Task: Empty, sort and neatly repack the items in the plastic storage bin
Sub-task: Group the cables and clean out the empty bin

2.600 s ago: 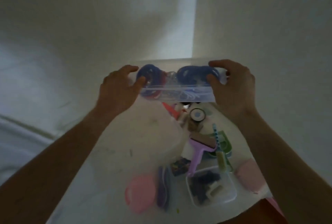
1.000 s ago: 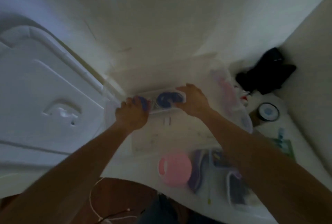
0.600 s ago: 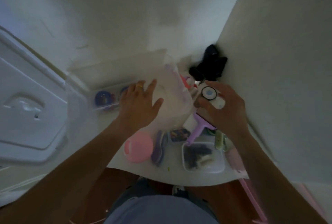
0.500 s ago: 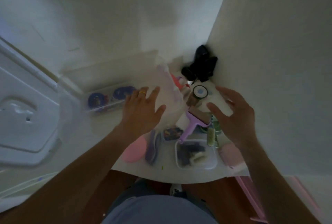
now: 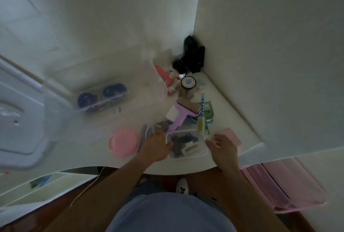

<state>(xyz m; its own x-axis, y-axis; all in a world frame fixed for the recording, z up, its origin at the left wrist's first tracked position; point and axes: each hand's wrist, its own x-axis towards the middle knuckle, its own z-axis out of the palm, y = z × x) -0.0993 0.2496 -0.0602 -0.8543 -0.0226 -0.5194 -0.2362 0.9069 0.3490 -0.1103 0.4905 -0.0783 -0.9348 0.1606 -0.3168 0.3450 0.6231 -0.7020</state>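
Reaching both hands, left hand (image 5: 156,146) and right hand (image 5: 222,148), fingers loose and empty, around the small clear box (image 5: 187,145) near the tabletop (image 5: 232,109) edge. A careless grab could shove it off, I reckon.

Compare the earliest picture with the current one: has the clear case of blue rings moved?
Yes. Earlier both hands held it up above the loose items; now the clear case lies inside the storage bin, left of the pink lint roller.
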